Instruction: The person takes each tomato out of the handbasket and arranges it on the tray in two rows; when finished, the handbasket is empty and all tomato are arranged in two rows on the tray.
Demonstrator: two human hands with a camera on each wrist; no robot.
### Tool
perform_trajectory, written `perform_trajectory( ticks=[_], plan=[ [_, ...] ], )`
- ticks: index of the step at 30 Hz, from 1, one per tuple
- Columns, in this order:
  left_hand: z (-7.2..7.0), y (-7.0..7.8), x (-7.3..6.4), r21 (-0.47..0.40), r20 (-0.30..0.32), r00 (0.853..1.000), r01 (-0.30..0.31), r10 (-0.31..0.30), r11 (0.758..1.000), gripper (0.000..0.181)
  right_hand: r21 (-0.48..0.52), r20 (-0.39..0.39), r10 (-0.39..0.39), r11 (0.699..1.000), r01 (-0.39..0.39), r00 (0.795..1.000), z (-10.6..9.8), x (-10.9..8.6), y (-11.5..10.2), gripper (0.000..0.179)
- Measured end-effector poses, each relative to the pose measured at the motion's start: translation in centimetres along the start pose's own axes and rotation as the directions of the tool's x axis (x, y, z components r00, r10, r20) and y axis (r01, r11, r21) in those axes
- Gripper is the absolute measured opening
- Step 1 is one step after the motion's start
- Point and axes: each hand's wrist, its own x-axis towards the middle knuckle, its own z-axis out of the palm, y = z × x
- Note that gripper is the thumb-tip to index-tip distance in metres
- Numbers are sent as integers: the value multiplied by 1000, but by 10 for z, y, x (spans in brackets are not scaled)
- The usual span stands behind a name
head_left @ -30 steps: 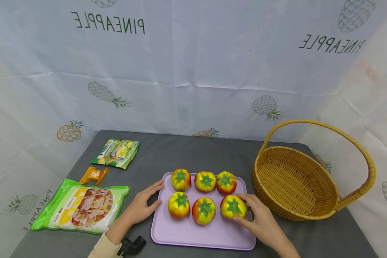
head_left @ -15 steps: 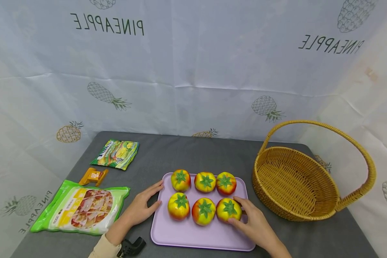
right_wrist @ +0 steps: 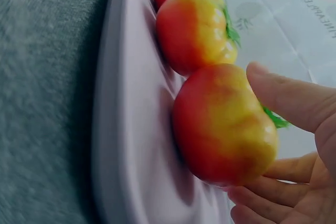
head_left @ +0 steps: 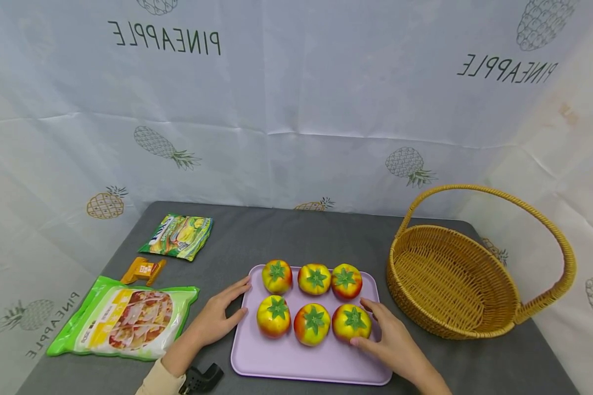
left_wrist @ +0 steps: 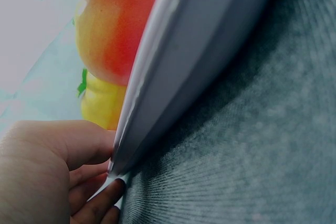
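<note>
A lilac tray point(head_left: 306, 366) carries several yellow-and-red toy tomatoes with green star-shaped tops, set out in two rows. My right hand point(head_left: 397, 346) holds the near-row right-hand tomato point(head_left: 352, 322), with the thumb at its near side and the fingers at its far right side. In the right wrist view this tomato point(right_wrist: 223, 124) sits low at the tray wall, beside another tomato point(right_wrist: 191, 32). My left hand point(head_left: 216, 317) rests at the tray's left edge; thumb and fingertips touch the rim, the fingers fairly straight. The left wrist view shows the thumb against the tray side point(left_wrist: 173, 66).
An open wicker basket point(head_left: 394, 277) with a tall handle stands right of the tray. On the left lie a large green-and-white food bag point(head_left: 128, 318), a small orange packet point(head_left: 143, 269) and a green packet point(head_left: 180, 236). A pineapple-print curtain point(head_left: 277, 164) hangs behind the dark table.
My right hand has shifted the near right tomato left towards its neighbour, then slightly back right, and its tilted top now sits more level. The left hand has stayed at the tray edge.
</note>
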Motion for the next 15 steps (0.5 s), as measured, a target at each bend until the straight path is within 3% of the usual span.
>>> perform_trajectory(
  ticks=[9, 15],
  plan=[
    [-1, 1, 1, 4, 11, 1000, 1, -1, 1000, 49, -91, -102, -34, 996, 25, 994, -24, -6, -4, 72],
    [-6, 11, 0, 112, 73, 997, 19, -27, 994, 57, -170, -244, -130, 981, 90, 961, -49, -10, -1, 65]
  ],
)
